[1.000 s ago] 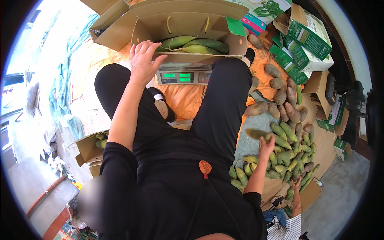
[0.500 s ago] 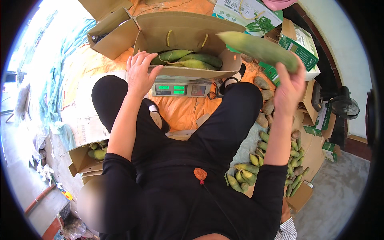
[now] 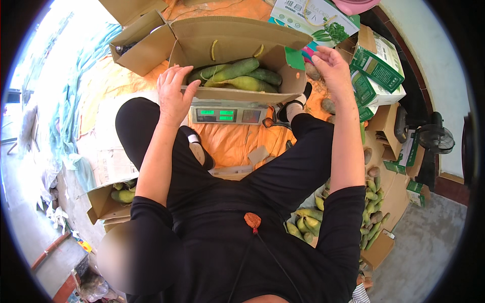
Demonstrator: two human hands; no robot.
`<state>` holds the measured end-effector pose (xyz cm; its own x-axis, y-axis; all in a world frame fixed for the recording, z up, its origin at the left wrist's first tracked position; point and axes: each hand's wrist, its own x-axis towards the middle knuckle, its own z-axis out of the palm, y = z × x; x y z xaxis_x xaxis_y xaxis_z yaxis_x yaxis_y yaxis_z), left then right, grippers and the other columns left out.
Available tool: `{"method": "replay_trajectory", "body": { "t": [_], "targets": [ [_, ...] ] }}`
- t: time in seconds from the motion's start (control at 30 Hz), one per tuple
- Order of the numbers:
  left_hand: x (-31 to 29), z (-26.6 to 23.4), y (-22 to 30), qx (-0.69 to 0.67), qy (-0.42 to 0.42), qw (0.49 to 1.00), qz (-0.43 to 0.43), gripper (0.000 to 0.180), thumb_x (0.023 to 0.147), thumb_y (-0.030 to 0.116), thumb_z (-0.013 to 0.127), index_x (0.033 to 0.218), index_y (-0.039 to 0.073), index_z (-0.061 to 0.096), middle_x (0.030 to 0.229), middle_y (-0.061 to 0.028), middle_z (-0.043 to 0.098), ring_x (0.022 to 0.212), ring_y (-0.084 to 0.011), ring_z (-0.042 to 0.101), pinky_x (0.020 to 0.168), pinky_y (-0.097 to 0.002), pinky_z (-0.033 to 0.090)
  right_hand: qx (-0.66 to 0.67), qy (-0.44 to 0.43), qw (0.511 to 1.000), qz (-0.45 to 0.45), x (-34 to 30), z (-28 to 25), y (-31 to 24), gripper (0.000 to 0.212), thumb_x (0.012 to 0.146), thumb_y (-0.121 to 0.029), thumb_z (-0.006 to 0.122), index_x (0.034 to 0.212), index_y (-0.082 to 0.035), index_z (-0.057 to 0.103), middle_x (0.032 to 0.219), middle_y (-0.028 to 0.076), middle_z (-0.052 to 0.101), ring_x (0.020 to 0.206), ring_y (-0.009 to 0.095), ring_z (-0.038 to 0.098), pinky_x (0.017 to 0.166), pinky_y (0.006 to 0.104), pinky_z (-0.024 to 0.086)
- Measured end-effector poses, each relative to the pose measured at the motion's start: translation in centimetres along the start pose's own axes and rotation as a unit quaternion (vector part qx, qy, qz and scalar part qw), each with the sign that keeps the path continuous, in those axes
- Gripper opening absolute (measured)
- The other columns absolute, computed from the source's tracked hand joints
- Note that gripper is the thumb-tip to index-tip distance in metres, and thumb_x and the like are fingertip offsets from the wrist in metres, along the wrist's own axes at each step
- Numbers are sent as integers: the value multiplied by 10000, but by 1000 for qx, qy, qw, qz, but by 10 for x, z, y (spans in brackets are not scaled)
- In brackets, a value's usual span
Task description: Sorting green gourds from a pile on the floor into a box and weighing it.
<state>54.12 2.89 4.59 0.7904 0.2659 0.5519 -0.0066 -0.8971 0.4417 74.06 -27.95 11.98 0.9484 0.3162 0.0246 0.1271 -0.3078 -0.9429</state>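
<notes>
An open cardboard box [image 3: 237,35] with yellow rope loops on its back wall stands on a digital scale [image 3: 247,115] with lit green displays. Several long green radishes lie inside, one radish [image 3: 235,70] slantwise on top of the others. My left hand [image 3: 174,93] rests at the box's front left corner, fingers spread on the rim and holding nothing. Just beyond the right end of the box, beside its green-marked flap [image 3: 294,58], my right hand [image 3: 333,70] is raised and empty, fingers loosely curled and apart.
More radishes [image 3: 374,202] lie in heaps on cardboard at my right. Green-and-white cartons [image 3: 379,60] and a black fan [image 3: 435,134] stand farther right. A smaller box of radishes [image 3: 113,199] sits at left. Black-handled scissors [image 3: 275,122] lie beside the scale.
The radish that my right hand held has been laid in the box on top of the others. That hand has let go and moved left. My left hand has stayed at the rim.
</notes>
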Motion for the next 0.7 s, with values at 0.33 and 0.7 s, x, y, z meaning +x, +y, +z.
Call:
{"method": "replay_trajectory", "body": {
  "t": [0.33, 0.7],
  "targets": [
    [21, -19, -3, -134, -8, 980, -147, 361, 815, 156, 665, 1153, 63, 578, 1046, -104, 609, 1054, -255, 537, 935, -367, 401, -12, -6, 981, 194, 7, -13, 55, 488, 850, -286, 648, 1261, -59, 515, 1203, 134, 586, 1073, 238, 562, 867, 410, 447],
    [76, -17, -73, -197, -249, 844, -432, 579, 913, 389, 546, 1385, 100, 374, 1268, -96, 532, 1189, -246, 482, 959, -500, 365, -77, -33, 968, 237, 18, -6, 67, 430, 894, -268, 564, 1273, -73, 504, 1104, 96, 618, 987, 198, 583, 816, 379, 462]
  ]
}}
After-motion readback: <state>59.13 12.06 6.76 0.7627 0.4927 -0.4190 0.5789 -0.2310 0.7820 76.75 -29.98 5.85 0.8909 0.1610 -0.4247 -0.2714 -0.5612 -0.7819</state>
